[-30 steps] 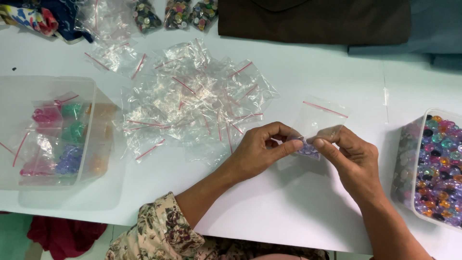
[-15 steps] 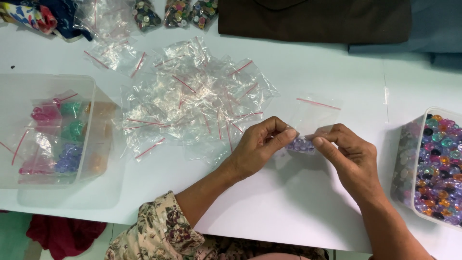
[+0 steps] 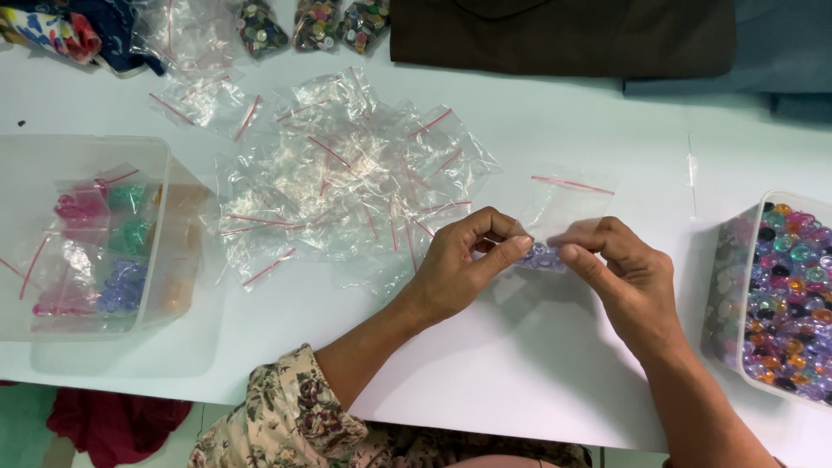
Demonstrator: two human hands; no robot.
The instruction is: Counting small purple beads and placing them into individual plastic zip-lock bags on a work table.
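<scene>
At bench point(image 3: 537, 364) centre | left hand point(image 3: 459, 269) and right hand point(image 3: 620, 277) are pinching a small bag point(image 3: 563, 204) of beads point(image 3: 544, 256), grip closed on lower part, mouth up so nothing is spilling | bead tub point(image 3: 780, 295) is near right hand.

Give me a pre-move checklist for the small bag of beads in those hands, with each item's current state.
1. Left hand pinches the small zip bag: ok.
2. Right hand pinches it too: ok.
3. Purple beads sit in the bag's lower end: ok.
4. Red zip strip pressed shut: cannot tell.
5. Tub of mixed beads beside the right hand: ok.
6. Tub of filled bags on the left, uncovered: ok.
</scene>
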